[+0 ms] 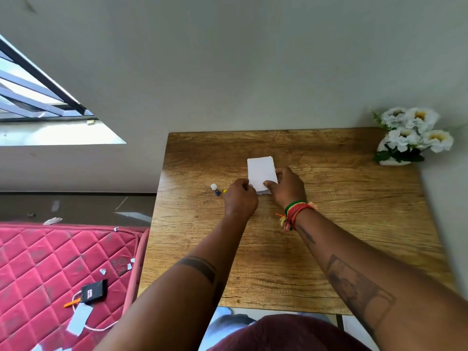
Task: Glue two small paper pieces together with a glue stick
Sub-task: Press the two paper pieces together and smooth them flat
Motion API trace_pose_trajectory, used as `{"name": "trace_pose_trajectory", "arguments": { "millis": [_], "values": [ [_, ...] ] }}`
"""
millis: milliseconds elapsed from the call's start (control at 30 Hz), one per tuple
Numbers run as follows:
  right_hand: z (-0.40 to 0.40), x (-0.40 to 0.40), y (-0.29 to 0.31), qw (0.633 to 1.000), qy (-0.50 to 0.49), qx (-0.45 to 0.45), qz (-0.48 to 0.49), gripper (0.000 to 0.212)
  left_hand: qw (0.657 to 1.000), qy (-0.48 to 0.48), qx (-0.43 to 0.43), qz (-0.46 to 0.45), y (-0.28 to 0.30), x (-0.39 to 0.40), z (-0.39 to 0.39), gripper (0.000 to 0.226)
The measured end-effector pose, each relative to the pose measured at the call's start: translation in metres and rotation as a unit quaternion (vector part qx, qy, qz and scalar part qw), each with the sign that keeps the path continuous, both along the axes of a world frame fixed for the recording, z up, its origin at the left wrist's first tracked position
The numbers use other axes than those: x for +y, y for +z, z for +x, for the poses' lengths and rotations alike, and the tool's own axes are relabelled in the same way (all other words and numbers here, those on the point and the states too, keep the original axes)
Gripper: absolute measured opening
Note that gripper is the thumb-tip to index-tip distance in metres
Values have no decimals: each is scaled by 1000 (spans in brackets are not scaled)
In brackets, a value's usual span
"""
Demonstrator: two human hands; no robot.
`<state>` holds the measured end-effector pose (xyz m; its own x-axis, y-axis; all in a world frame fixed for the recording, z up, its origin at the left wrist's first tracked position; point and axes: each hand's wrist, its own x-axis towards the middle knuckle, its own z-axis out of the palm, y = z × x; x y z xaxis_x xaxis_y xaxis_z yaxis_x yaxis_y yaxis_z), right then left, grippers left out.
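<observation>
While two hands (240, 198) (287, 186) pinch, one paper stack (261, 173) (white), one glue stick (215, 189)

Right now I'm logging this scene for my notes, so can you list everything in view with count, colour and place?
table: one, brown wood, centre and right
paper pieces: white, stacked mid-table, count hard to tell
glue stick: one, white and blue, standing left of the paper
yellow bit: one, beside the glue stick, too small to identify
flowers: one bunch, white, in a white pot at the table's far right corner
mattress: one, red quilted, lower left
black device: one, on the mattress, white cable attached
paper scraps: several, white, on the mattress
window: one, dark bars, upper left
wristbands: several, red, green, yellow, right wrist
hands: left and right, both gripping the paper
</observation>
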<state>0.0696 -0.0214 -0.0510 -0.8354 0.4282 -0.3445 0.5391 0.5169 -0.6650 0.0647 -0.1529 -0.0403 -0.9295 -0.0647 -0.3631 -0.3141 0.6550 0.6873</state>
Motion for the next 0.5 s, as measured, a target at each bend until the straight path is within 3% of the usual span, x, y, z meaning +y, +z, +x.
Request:
{"name": "trace_pose_trajectory", "arguments": {
  "millis": [300,500],
  "values": [
    [-1,-4,-5,998,30,-33,35,59,999,-45,-3,-30,1,1,1,31],
    [-3,-6,-4,983,123,-86,107,70,996,-64,-12,-57,7,5,2,34]
  ]
}}
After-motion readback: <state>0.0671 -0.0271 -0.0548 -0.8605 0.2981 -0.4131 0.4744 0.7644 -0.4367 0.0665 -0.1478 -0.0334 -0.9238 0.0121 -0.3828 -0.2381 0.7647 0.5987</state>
